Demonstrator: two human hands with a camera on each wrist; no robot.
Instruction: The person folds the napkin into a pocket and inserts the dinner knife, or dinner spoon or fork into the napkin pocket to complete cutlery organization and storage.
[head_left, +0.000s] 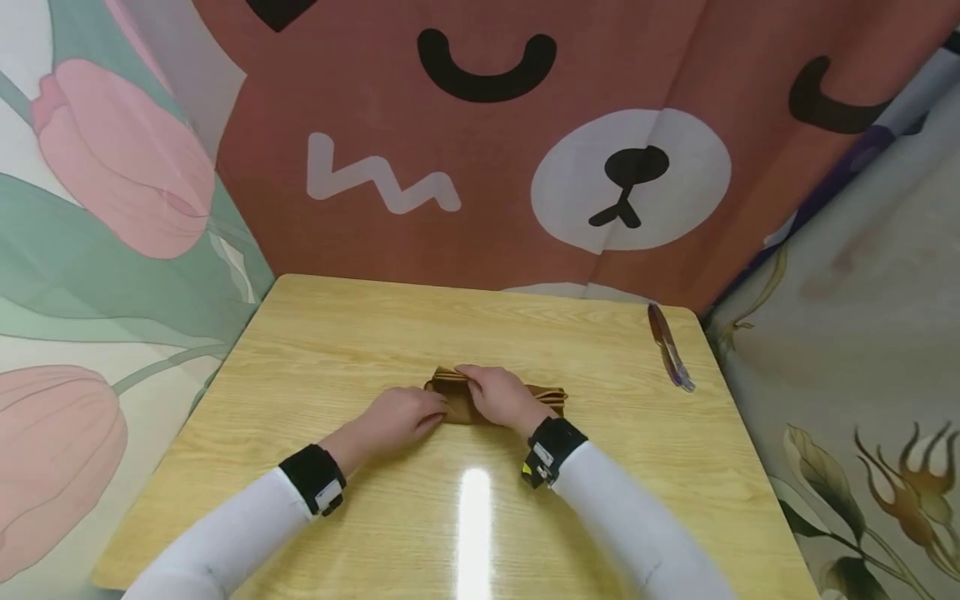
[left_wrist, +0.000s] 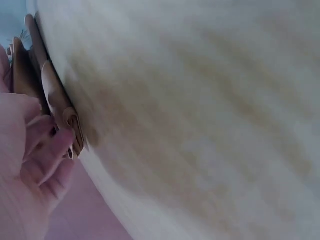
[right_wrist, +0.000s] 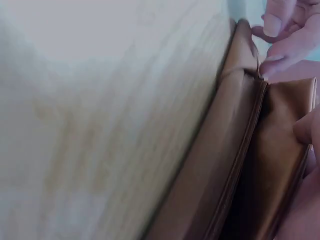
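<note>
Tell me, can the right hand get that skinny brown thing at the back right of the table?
Probably yes: only tabletop lies between the right hand and the skinny brown thing. But that hand grips the folded brown material, so it would likely need to let go first.

2 white sleeves [head_left: 232, 532]; 2 black wristbands [head_left: 306, 473] with pale labels [head_left: 328, 497]; yellow mark [head_left: 527, 469] on right one.

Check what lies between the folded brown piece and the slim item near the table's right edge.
In the head view, only bare tabletop lies between the folded brown piece and the slim item.
</note>
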